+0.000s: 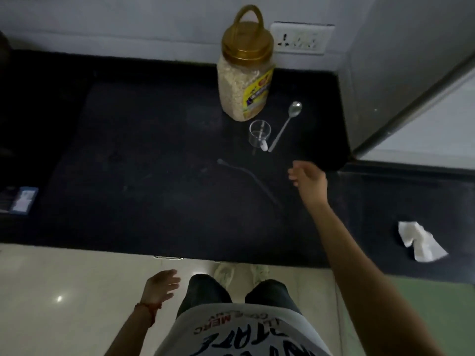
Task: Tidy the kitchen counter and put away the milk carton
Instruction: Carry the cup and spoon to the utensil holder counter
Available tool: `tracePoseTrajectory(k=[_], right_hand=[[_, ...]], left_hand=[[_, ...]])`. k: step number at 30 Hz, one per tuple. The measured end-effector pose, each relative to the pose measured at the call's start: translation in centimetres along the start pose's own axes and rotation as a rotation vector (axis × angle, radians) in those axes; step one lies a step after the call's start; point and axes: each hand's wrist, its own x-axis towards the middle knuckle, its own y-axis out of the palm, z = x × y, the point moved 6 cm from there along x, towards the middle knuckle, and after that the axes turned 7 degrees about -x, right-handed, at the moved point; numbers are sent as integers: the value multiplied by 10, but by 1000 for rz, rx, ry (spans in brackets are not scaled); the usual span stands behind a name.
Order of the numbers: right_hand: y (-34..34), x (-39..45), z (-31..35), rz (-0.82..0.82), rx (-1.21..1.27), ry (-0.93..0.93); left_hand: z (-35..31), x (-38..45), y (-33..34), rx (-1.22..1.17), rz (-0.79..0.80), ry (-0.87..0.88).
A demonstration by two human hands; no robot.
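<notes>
On the black counter (154, 150) stands a clear jar of oats (244, 80) with a gold lid and handle, near the back wall. In front of it lies a small clear measuring cup (259, 136) beside a metal spoon (285, 124). A crumpled white tissue (419, 242) rests on the counter at the right. My right hand (308, 181) hovers over the counter just below the spoon's handle end, fingers loosely apart, holding nothing. My left hand (160, 285) hangs open below the counter edge. A blue and white carton (20, 200) shows at the far left edge.
A grey fridge (411, 86) with its door ajar stands at the right. A white wall socket (300, 38) sits behind the jar. A thin dark utensil (246, 178) lies on the counter. Below are the pale floor and my shoes (240, 274).
</notes>
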Motion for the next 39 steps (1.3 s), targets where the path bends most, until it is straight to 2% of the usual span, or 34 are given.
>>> tracePoseTrajectory(k=[3,9,14,18,27,33,39], right_hand=[[4,66,26,-33,-63,-38],[8,154,63,-91,-293,-169],[14,193,60,-77,-355,-153],[19,209,57,-60,-386,-143],[22,213,53,-22,-341,-147],[12,186,43,16,-229,-193],[9,163,27,106,-115,-135]], left_hand=[[-9,-23,3,-63,-114,73],[-80,-99,15,-17,-277,474],[-162,-124,50,-40,-197,720],[-214,-109,99,14,-95,818],[-292,-59,175,43,-159,817],[-328,-38,209,170,-182,831],[-341,-24,232,325,-201,779]])
